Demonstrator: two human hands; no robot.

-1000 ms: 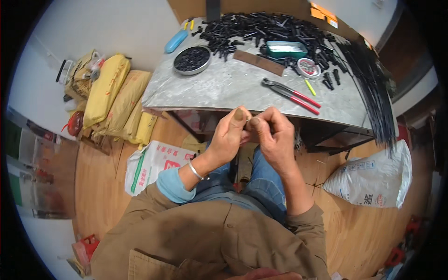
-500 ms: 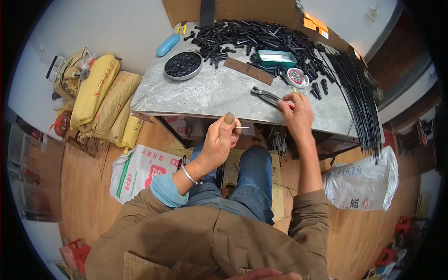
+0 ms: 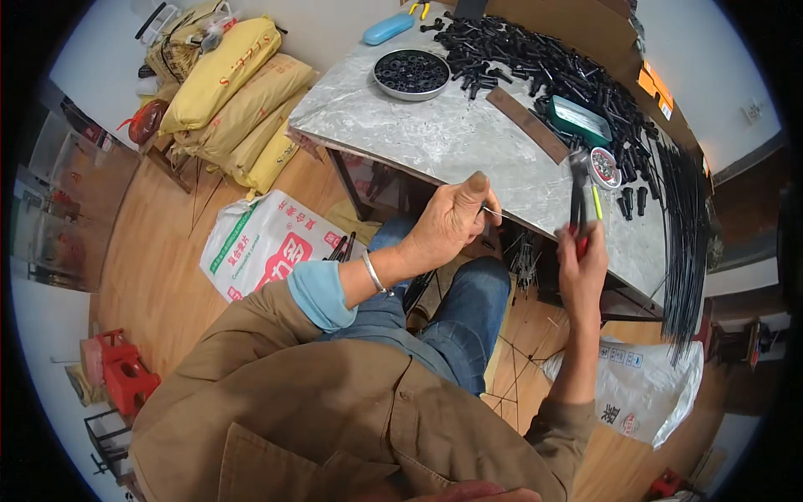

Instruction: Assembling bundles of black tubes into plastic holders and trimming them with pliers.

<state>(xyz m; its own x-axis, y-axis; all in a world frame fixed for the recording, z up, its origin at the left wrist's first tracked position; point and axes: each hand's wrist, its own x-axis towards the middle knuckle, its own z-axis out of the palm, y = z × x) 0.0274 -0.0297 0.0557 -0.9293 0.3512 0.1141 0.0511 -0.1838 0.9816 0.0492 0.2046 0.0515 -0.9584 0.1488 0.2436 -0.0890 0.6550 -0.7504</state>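
Note:
My left hand (image 3: 445,224) is closed in front of the table's near edge, thumb up, pinching a thin wire-like piece (image 3: 494,212) that sticks out to the right; the rest of it is hidden by my fingers. In my right hand (image 3: 583,266) is a pair of end-cutting pincers (image 3: 578,191) with red handles, its dark jaws blurred and pointing away from me. A thin yellow-green stick (image 3: 596,201) lies just beside the pincers. Beyond the jaws stands a small round tub (image 3: 615,181) with shiny bits in it.
On the grey table (image 3: 452,146) are a bowl (image 3: 410,98) of black rings, heaped black plastic parts (image 3: 535,52), a rusty metal strip (image 3: 527,125), a green box (image 3: 577,124) and a blue case (image 3: 389,29). Long black rods (image 3: 687,243) overhang the right edge. Yellow sacks (image 3: 230,92) are stacked at left.
My right hand has lifted the pincers off the table and holds them upright. My left hand still pinches the thin piece. The whole view has turned and shifted.

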